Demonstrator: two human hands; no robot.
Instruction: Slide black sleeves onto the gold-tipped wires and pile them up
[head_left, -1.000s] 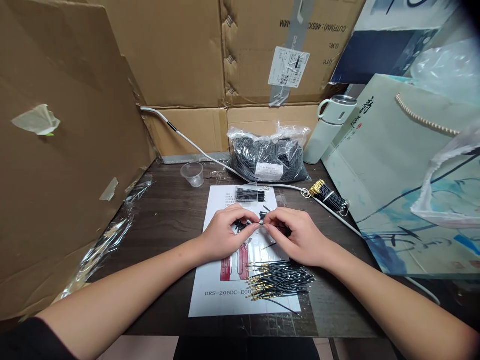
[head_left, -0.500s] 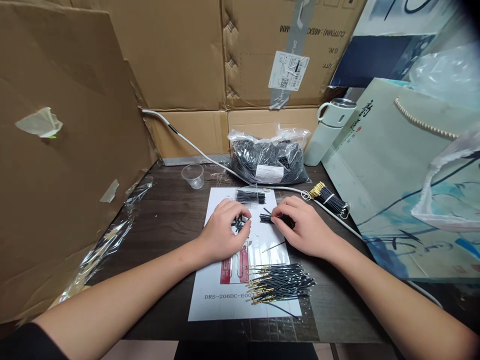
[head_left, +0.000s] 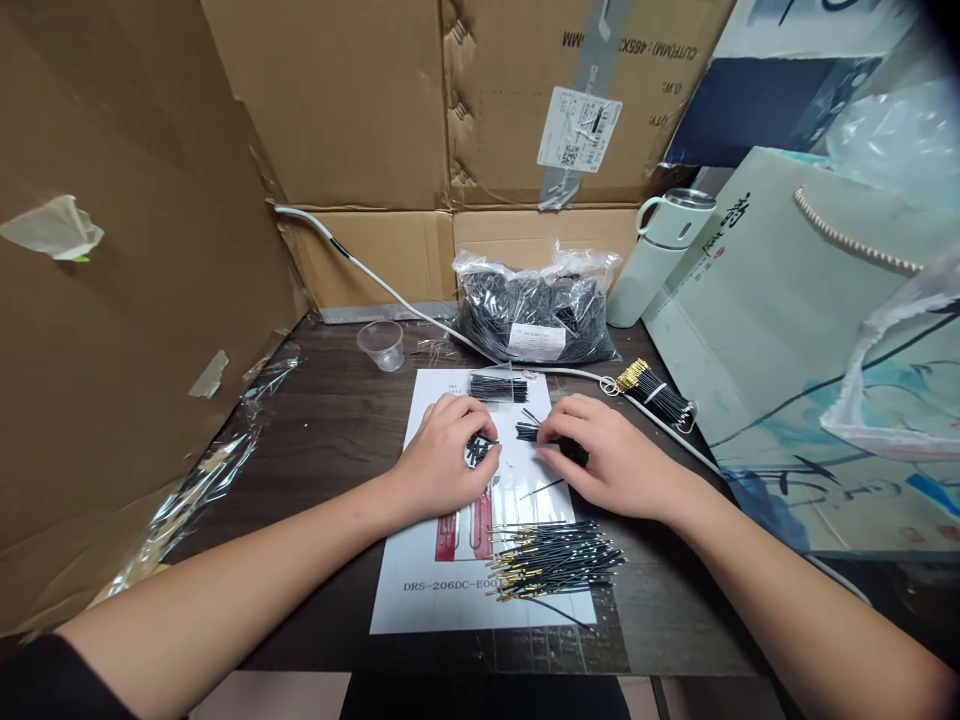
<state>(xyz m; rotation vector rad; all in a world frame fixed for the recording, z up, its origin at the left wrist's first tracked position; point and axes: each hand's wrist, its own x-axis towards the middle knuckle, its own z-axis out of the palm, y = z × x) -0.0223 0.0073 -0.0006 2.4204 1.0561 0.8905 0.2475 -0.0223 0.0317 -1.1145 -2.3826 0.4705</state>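
My left hand [head_left: 444, 452] rests on the printed sheet, its thumb and forefinger closed at the tips on a short black tube piece. Under that palm lies a small heap of short black tube pieces [head_left: 478, 449]. Across from it, my right hand [head_left: 604, 452] curls over a bundle of thin black tubes [head_left: 526, 432], whose left ends stick out past the fingertips. Its thumb and forefinger lie around the bundle; the rest is hidden. Below the hands, a pile of black wires with gold ends [head_left: 555, 560] lies on the printed sheet [head_left: 397, 608].
Behind the hands stands a clear box of black tubes [head_left: 498, 388]. Farther back are a plastic bag of black pieces [head_left: 536, 310], a clear cup [head_left: 381, 348], a white cable [head_left: 390, 292] and a bottle [head_left: 651, 265]. A tied wire bundle [head_left: 658, 395] and paper bag [head_left: 765, 330] are right.
The whole view has shifted slightly. My right thumb and forefinger have parted a little at the bundle. My left hand keeps nearly the same place and pose.
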